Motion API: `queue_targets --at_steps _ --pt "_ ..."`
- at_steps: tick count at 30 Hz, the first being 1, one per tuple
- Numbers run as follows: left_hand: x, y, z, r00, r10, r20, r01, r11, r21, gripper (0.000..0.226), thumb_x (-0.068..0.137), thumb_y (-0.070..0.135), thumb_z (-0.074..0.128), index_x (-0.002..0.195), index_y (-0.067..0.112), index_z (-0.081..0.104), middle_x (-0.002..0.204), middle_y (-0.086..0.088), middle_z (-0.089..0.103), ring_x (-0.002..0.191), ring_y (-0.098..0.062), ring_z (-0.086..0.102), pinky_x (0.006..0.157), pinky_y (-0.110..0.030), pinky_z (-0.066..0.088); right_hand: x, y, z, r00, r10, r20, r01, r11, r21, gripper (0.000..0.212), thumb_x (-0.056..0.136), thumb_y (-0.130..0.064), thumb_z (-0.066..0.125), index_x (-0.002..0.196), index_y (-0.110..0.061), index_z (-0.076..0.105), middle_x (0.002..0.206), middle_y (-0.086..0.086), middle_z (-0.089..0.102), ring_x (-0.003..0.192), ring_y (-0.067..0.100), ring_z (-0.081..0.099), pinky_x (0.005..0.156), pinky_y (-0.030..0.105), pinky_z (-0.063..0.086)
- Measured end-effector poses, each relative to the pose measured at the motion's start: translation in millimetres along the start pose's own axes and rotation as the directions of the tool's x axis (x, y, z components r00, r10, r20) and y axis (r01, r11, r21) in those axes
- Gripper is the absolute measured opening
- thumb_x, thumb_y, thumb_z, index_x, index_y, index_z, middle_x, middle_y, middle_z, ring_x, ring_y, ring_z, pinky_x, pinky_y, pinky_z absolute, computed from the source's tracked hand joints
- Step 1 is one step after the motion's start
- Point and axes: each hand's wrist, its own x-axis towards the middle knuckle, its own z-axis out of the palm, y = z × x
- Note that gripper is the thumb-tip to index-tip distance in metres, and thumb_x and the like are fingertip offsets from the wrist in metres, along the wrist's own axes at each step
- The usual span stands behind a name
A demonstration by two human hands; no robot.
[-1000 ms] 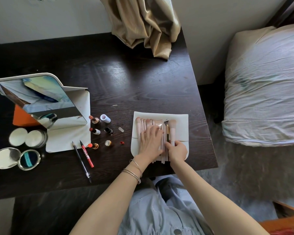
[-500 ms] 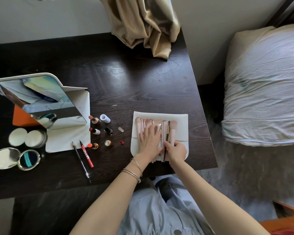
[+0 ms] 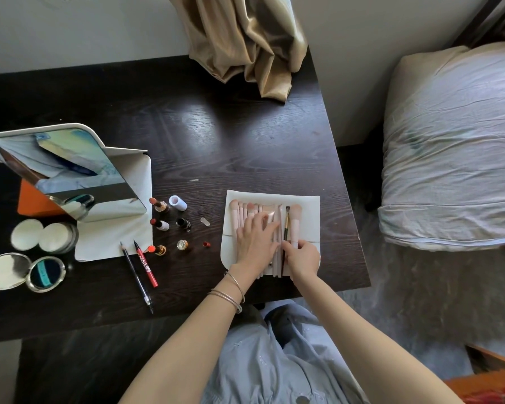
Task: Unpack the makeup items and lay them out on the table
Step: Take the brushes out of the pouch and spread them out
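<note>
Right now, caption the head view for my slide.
Left hand flat on brushes in white pouch; right hand pinching one handle.

Red pen (image 3: 147, 265) on the table (image 3: 245, 147): white lettering runs along its barrel, too small and slanted to read with certainty. No other text, numbers or signs legible anywhere else in view.

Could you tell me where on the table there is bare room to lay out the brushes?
Bare wood lies beyond the brush pouch up to the curtain, and between mirror and curtain. It is crowded around the lipsticks and pencils.
</note>
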Motion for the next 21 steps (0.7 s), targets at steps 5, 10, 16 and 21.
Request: queue_targets --at_steps 5,10,16,21 --pt "1.3 2.6 2.3 1.000 -0.010 0.016 0.009 0.999 0.038 0.048 0.088 0.031 0.058 0.134 0.034 0.044 0.143 -0.002 0.030 0.131 -0.022 0.028 0.101 -0.037 0.030 0.5 4.1 -3.7 0.997 -0.008 -0.082 0.009 1.000 0.005 0.023 0.087 -0.026 0.063 0.079 -0.005 0.061 0.069 0.003 0.057 0.066 0.017 0.055 0.058 0.029 0.043" --pt "-0.4 1.6 3.4 1.000 -0.015 0.002 0.015 0.998 0.059 0.047 0.086 0.031 0.060 0.131 0.031 0.046 0.144 -0.005 0.029 0.132 -0.025 0.027 0.102 -0.039 0.030 2.6 4.0 -7.5 0.998 -0.013 -0.060 0.009 0.998 -0.057 0.018 0.088 -0.030 0.062 0.083 -0.013 0.062 0.073 0.000 0.058 0.064 0.011 0.052 0.055 0.025 0.038" --pt "-4.2 -1.6 3.3 0.996 -0.026 -0.087 0.039 0.987 0.155 0.036 0.077 0.030 0.071 0.109 0.017 0.061 0.129 -0.011 0.049 0.117 -0.032 0.046 0.090 -0.042 0.042 3.3 3.7 -8.9 0.999 -0.016 -0.028 0.014 0.997 -0.078 0.017 0.087 -0.032 0.064 0.081 -0.016 0.061 0.073 -0.001 0.058 0.065 0.012 0.053 0.055 0.025 0.037" --pt "-2.6 2.4 6.0 0.996 -0.022 -0.092 0.040 0.980 0.197 0.032 0.070 0.038 0.076 0.093 0.017 0.068 0.127 -0.012 0.054 0.117 -0.032 0.050 0.088 -0.042 0.045 3.5 5.8 -9.5 0.999 -0.035 -0.036 0.033 0.997 -0.064 0.013 0.088 -0.029 0.064 0.089 -0.016 0.063 0.079 0.001 0.061 0.070 0.012 0.057 0.054 0.022 0.039"
